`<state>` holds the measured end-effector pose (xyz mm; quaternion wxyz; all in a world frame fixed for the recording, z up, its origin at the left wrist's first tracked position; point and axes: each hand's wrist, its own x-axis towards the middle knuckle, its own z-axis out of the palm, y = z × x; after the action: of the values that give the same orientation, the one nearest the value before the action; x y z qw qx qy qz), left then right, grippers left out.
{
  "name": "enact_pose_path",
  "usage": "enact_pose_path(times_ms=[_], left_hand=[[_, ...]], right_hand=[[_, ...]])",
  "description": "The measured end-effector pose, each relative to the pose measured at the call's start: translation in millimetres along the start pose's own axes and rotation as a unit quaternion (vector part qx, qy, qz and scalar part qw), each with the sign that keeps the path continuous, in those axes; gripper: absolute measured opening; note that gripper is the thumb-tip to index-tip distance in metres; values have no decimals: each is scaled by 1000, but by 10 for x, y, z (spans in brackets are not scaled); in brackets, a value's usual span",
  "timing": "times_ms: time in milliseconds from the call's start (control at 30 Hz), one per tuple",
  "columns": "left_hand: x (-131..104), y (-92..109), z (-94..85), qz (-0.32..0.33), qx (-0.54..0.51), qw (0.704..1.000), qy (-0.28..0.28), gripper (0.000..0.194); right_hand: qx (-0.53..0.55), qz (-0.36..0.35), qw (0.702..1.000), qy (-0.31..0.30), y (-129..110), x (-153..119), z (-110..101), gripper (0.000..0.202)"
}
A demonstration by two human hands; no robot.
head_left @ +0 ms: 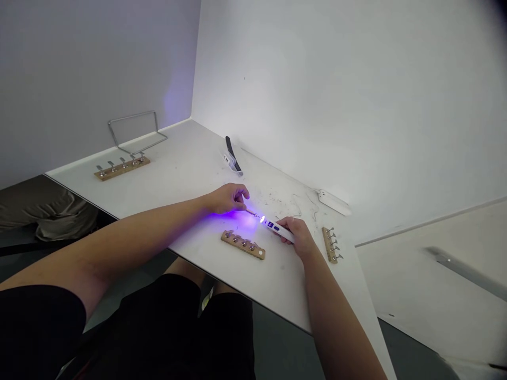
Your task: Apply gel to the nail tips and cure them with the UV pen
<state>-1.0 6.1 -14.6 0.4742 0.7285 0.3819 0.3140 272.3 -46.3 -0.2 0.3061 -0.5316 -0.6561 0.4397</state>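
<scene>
My left hand [229, 198] pinches a thin stick [250, 211] with a small piece at its far end. My right hand [297, 235] is wrapped round a white pen-shaped UV lamp [279, 230] with a small dark display. The lamp's glowing tip points at the end of the stick, and violet light spreads over the table below my left hand. Just in front of both hands lies a wooden strip [243, 244] bearing several small metal stands, with a pale round spot at its right end. The small piece at the stick's tip is too tiny and bright to make out.
Two more wooden strips with metal stands lie at the far left [122, 169] and at the right [330, 246] of the white table [190, 174]. At the back are a bent wire frame [137, 132], a black-handled tool [233, 155] and a white flat device [333, 201]. A person's leg [43, 208] shows at left.
</scene>
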Motion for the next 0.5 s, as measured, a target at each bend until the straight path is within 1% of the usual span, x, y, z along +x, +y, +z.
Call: enact_pose_path(times_ms=[167, 367, 500], left_hand=[[-15, 8, 5, 4, -7, 1000, 0, 34], [-41, 61, 9, -4, -50, 999, -3, 34], [-44, 78, 10, -10, -64, 998, -2, 35]], right_hand=[[1, 3, 1000, 5, -7, 9, 14, 50], [-5, 14, 1000, 26, -56, -4, 57, 52], [-6, 8, 1000, 16, -46, 3, 30, 53]])
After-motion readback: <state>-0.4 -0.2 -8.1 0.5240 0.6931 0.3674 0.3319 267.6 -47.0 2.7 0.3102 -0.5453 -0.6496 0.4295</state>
